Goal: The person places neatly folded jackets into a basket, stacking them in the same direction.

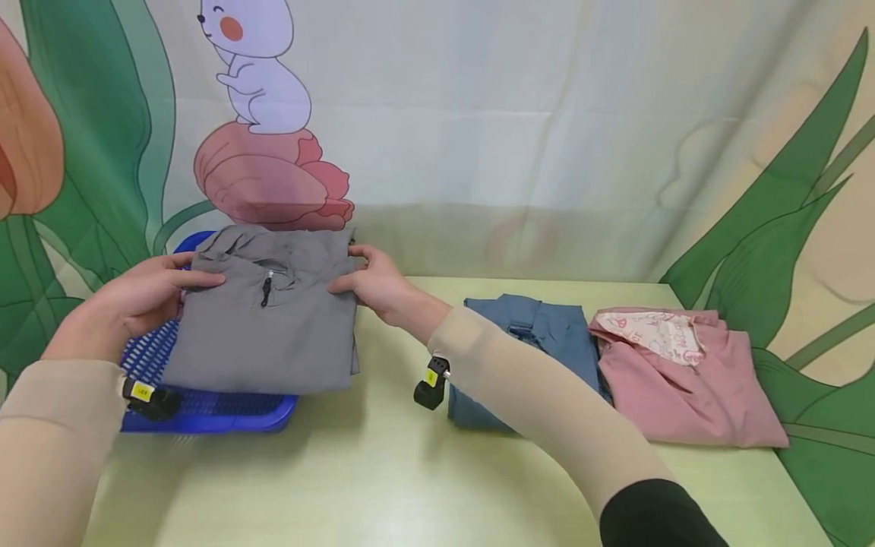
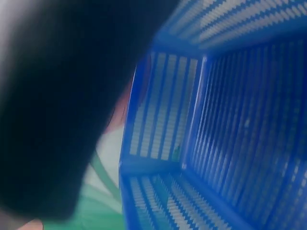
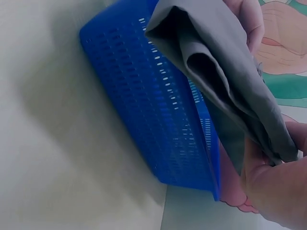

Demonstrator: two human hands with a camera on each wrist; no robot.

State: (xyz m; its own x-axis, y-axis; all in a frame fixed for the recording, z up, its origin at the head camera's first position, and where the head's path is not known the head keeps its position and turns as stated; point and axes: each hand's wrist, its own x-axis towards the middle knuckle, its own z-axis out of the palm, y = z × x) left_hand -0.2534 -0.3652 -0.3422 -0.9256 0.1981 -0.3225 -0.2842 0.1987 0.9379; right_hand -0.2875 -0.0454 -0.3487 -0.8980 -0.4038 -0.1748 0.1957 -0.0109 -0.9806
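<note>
A folded grey zip-neck top (image 1: 266,346) is held up over a blue plastic basket (image 1: 249,420), its black zipper pull facing up. My left hand (image 1: 146,292) grips the top's left edge, thumb on the upper face. At the opposite edge, my right hand (image 1: 383,287) pinches the cloth between thumb and fingers. The right wrist view shows the layered folds of the grey top (image 3: 240,76) above the basket's slotted side (image 3: 129,91). In the left wrist view, a dark blurred shape covers the left part, beside the basket's inner wall (image 2: 165,105).
Folded blue clothing (image 1: 478,403), partly behind my right forearm, lies on the pale table (image 1: 383,471). Right of it is a folded pink garment (image 1: 711,403) with a patterned lining. A printed curtain (image 1: 465,137) hangs along the table's back edge.
</note>
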